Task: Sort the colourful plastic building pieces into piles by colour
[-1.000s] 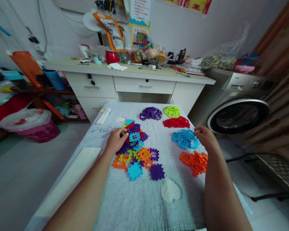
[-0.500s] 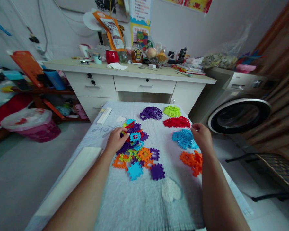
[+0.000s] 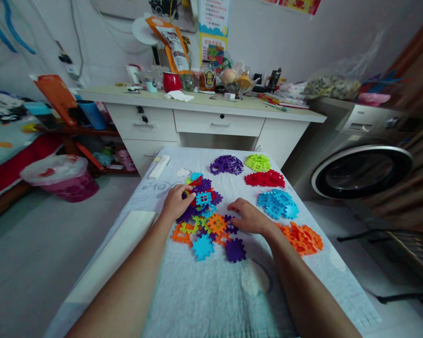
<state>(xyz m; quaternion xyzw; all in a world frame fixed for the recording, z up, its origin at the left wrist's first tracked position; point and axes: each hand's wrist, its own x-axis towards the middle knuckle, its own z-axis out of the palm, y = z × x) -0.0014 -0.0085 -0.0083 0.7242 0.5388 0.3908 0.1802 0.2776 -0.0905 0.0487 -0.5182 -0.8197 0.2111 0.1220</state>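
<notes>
A mixed heap of flat plastic interlocking tiles (image 3: 205,218) lies in the middle of a cloth-covered table (image 3: 211,291). My left hand (image 3: 176,203) rests on the heap's left side, fingers curled on tiles near a red one. My right hand (image 3: 251,218) lies at the heap's right edge, fingers flat and apart, touching a purple tile (image 3: 229,225). Sorted piles sit to the right and behind: purple (image 3: 227,165), lime green (image 3: 258,162), red (image 3: 265,179), light blue (image 3: 277,203), orange (image 3: 301,237).
A white desk (image 3: 211,123) crowded with cups, jars and packets stands behind the table. A washing machine (image 3: 363,164) is at the right, a pink bin (image 3: 60,179) and a bed at the left. A white stick-shaped box (image 3: 159,167) lies on the table's far left.
My right hand has left the light blue pile and moved left to the right edge of the mixed heap. The left hand has stayed on the heap. The camera shifted slightly.
</notes>
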